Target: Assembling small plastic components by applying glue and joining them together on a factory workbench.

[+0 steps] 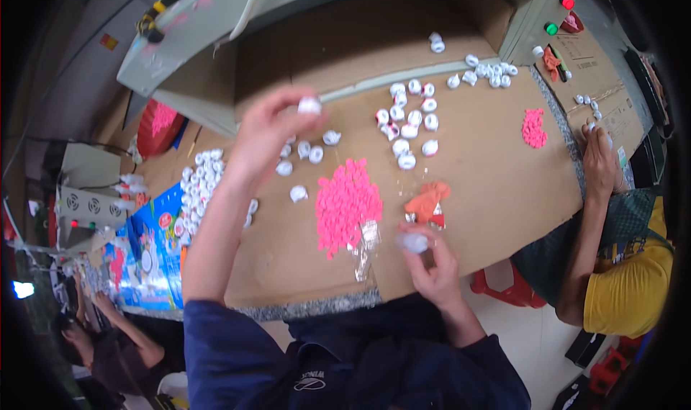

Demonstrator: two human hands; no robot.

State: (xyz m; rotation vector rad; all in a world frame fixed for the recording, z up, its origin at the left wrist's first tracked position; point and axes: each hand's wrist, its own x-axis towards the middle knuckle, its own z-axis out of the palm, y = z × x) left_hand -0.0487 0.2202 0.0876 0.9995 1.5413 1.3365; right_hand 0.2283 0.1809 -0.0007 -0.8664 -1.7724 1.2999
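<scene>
Two white caps are in your hands: your right hand (432,262), nearest you at 5 o'clock, has its fingers closed on one white cap (415,242), and your left hand (266,133), raised at 11 o'clock, pinches a second cap (309,105) at its fingertips. Judging by the table (504,187), much is left: the pink pile (348,203) at centre is large, and loose caps (409,122) lie scattered toward 12 o'clock. Farther off, a co-worker's hand (599,158) works at 3 o'clock, well apart from yours.
</scene>
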